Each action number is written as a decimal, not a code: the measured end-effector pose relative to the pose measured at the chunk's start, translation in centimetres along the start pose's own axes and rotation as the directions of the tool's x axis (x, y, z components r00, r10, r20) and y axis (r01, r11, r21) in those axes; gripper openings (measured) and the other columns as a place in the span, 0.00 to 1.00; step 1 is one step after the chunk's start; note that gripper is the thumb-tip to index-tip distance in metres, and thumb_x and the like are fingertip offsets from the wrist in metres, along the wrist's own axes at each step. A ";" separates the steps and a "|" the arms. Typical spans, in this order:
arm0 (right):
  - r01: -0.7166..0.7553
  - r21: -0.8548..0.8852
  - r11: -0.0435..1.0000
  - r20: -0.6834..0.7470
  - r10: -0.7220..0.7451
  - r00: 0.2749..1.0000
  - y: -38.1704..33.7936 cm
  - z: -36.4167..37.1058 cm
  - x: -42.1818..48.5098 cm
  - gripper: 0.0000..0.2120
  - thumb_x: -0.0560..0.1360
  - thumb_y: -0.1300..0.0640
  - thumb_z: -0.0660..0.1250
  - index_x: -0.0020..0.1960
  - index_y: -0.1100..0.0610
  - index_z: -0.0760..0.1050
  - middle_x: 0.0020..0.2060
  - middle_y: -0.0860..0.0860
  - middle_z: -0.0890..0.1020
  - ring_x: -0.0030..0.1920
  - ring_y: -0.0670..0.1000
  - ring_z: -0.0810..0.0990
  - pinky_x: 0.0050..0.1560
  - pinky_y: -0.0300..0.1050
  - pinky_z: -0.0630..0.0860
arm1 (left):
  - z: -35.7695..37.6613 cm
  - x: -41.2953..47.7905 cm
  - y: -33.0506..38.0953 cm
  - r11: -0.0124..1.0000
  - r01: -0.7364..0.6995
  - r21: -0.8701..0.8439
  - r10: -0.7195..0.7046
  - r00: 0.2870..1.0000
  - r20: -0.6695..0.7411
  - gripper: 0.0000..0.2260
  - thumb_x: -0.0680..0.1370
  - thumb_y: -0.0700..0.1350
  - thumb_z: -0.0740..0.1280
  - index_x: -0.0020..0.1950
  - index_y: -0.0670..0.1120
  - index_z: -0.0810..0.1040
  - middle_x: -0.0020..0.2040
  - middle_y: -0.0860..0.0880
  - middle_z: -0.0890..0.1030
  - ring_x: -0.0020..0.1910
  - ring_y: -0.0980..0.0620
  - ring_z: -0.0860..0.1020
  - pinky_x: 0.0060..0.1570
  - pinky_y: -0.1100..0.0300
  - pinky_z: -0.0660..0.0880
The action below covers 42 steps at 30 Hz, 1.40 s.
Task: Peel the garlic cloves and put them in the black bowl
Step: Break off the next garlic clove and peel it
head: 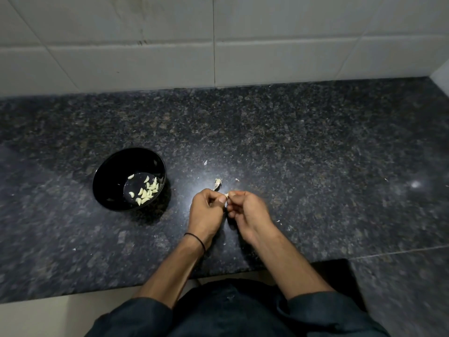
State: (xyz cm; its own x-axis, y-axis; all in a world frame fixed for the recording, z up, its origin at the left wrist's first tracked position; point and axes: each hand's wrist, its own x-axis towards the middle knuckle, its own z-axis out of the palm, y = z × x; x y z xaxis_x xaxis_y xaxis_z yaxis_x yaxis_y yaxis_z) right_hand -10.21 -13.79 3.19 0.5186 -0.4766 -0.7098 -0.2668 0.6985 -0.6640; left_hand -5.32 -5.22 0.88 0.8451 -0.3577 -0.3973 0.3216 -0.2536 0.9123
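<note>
The left hand (206, 206) and the right hand (246, 211) are close together over the dark stone counter (303, 142). Both have curled fingers that pinch one small garlic clove (227, 195), and the fingertips hide most of it, so you cannot tell how much skin is on it. The black bowl (114, 171) sits to the left, near the left hand but not touching, with peeled cloves (147, 190) inside, and a garlic bit (218, 183) just behind the hands is too small to make out.
</note>
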 end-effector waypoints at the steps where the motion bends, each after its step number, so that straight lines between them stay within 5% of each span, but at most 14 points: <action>1: -0.025 0.042 0.999 0.000 0.025 1.000 0.0 0.0 0.0 0.08 0.77 0.68 0.63 0.41 0.59 0.76 0.28 0.52 0.77 0.27 0.47 0.71 0.26 0.38 0.65 | 0.0 0.0 0.0 1.000 0.013 -0.025 -0.013 1.000 0.013 0.03 0.72 0.44 0.67 0.39 0.45 0.78 0.37 0.39 0.83 0.39 0.41 0.81 0.50 0.39 0.79; 4: 0.194 -0.209 0.959 -0.031 -0.204 0.978 0.7 -0.6 0.2 0.07 0.76 0.64 0.66 0.40 0.55 0.77 0.31 0.52 0.80 0.30 0.48 0.75 0.32 0.43 0.70 | -0.1 0.1 -0.2 1.000 0.018 -0.008 -0.018 1.000 0.011 0.06 0.75 0.40 0.69 0.38 0.46 0.80 0.38 0.41 0.84 0.41 0.43 0.82 0.52 0.38 0.79; 7: 0.407 -0.565 0.718 0.051 -0.462 0.885 1.1 -1.3 0.3 0.05 0.77 0.57 0.69 0.42 0.53 0.79 0.36 0.49 0.83 0.38 0.47 0.81 0.41 0.44 0.77 | -0.5 -0.2 0.5 0.965 -0.095 0.246 0.103 0.995 -0.019 0.06 0.76 0.42 0.70 0.39 0.48 0.80 0.37 0.49 0.84 0.42 0.49 0.83 0.48 0.50 0.80; 11: 0.417 -0.486 0.768 0.092 -0.430 0.898 0.7 -1.5 0.4 0.04 0.78 0.59 0.70 0.44 0.57 0.79 0.35 0.54 0.84 0.33 0.48 0.80 0.36 0.49 0.78 | -0.9 -0.2 1.2 0.862 -0.222 0.456 0.239 0.971 0.021 0.07 0.78 0.42 0.68 0.40 0.45 0.79 0.34 0.51 0.81 0.36 0.54 0.77 0.37 0.65 0.70; 16: 0.306 -0.222 0.926 0.060 -0.300 0.952 0.5 -1.3 0.4 0.06 0.77 0.67 0.68 0.43 0.60 0.79 0.33 0.57 0.81 0.33 0.52 0.76 0.33 0.44 0.71 | -0.3 -0.3 1.7 0.997 0.072 0.021 -0.074 0.992 0.105 0.14 0.78 0.33 0.60 0.34 0.44 0.72 0.26 0.51 0.74 0.26 0.57 0.67 0.26 0.65 0.64; 20: 0.327 -0.235 0.915 0.076 -0.318 0.945 0.4 -1.4 0.5 0.06 0.78 0.66 0.68 0.43 0.59 0.79 0.33 0.56 0.81 0.33 0.52 0.76 0.33 0.45 0.72 | 0.1 -0.4 1.9 0.987 0.154 -0.044 -0.146 0.979 0.143 0.16 0.80 0.33 0.58 0.35 0.45 0.72 0.24 0.55 0.72 0.25 0.58 0.65 0.24 0.66 0.62; 22: 0.336 -0.322 0.885 0.046 -0.340 0.939 0.6 -1.5 0.6 0.06 0.77 0.63 0.69 0.42 0.58 0.78 0.31 0.54 0.82 0.31 0.50 0.77 0.31 0.46 0.73 | 0.2 -0.1 1.3 0.988 -0.002 0.153 -0.012 0.996 0.092 0.13 0.82 0.36 0.59 0.38 0.45 0.72 0.29 0.52 0.74 0.31 0.52 0.69 0.32 0.58 0.67; 24: 0.314 -0.416 0.853 0.001 -0.345 0.939 0.7 -1.6 0.9 0.06 0.77 0.59 0.70 0.42 0.56 0.79 0.30 0.53 0.83 0.29 0.50 0.78 0.32 0.48 0.76 | 0.0 0.1 0.3 0.814 -0.269 0.514 0.252 0.962 0.103 0.10 0.83 0.40 0.59 0.41 0.44 0.69 0.37 0.48 0.76 0.38 0.47 0.72 0.39 0.52 0.66; 28: 0.343 -0.658 0.670 -0.001 -0.456 0.890 0.6 -1.7 1.0 0.08 0.77 0.52 0.70 0.40 0.54 0.77 0.33 0.48 0.82 0.35 0.47 0.79 0.37 0.38 0.73 | -0.2 0.7 -0.5 0.550 -0.522 0.652 0.533 0.820 0.207 0.08 0.81 0.42 0.55 0.43 0.47 0.65 0.39 0.47 0.72 0.40 0.48 0.68 0.41 0.53 0.64; 31: 0.437 -0.700 0.565 0.073 -0.551 0.831 0.4 -2.0 0.6 0.08 0.78 0.56 0.69 0.41 0.53 0.74 0.35 0.45 0.79 0.36 0.41 0.75 0.36 0.30 0.67 | 0.1 1.1 -1.0 0.753 -0.365 0.548 0.340 0.928 0.151 0.10 0.82 0.42 0.59 0.40 0.47 0.69 0.37 0.48 0.75 0.38 0.45 0.73 0.40 0.52 0.67; 33: 0.497 -0.665 0.558 0.115 -0.580 0.806 0.5 -2.2 0.7 0.08 0.78 0.58 0.69 0.42 0.52 0.74 0.36 0.45 0.80 0.37 0.40 0.75 0.38 0.30 0.68 | 0.5 1.0 -0.2 0.995 -0.042 0.086 0.028 0.988 0.151 0.12 0.79 0.40 0.61 0.35 0.49 0.72 0.29 0.51 0.73 0.30 0.48 0.70 0.32 0.57 0.68; 37: 0.525 -0.584 0.619 0.121 -0.573 0.811 0.6 -2.3 1.0 0.08 0.78 0.60 0.68 0.43 0.50 0.75 0.37 0.44 0.80 0.38 0.43 0.77 0.41 0.39 0.73 | 0.9 0.6 1.0 0.872 0.400 -0.283 -0.323 0.904 0.281 0.13 0.80 0.38 0.56 0.36 0.47 0.69 0.26 0.53 0.63 0.24 0.56 0.59 0.22 0.65 0.54; 40: 0.506 -0.685 0.524 0.115 -0.608 0.785 0.8 -2.3 0.7 0.06 0.79 0.58 0.68 0.44 0.51 0.74 0.39 0.45 0.81 0.41 0.45 0.79 0.43 0.41 0.73 | 0.5 0.3 0.5 0.996 0.051 0.073 -0.063 0.984 0.168 0.11 0.79 0.42 0.60 0.36 0.47 0.70 0.28 0.53 0.70 0.28 0.53 0.65 0.27 0.59 0.61; 42: 0.514 -0.748 0.420 0.150 -0.648 0.747 0.8 -2.3 0.4 0.05 0.80 0.58 0.67 0.45 0.55 0.73 0.40 0.49 0.80 0.42 0.48 0.77 0.44 0.42 0.71 | 0.1 0.5 -0.2 0.769 -0.326 0.550 0.291 0.944 0.153 0.11 0.82 0.44 0.59 0.40 0.46 0.70 0.36 0.49 0.77 0.35 0.50 0.72 0.36 0.54 0.66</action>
State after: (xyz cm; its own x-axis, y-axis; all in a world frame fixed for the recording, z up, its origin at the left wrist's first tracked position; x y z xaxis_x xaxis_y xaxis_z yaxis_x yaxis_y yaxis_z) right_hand -12.04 -14.64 1.85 0.6819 -0.7285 -0.0650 -0.4533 -0.3512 -0.8192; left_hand -5.06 -5.46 0.49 0.8264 -0.5490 -0.1247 -0.2630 -0.5723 0.7767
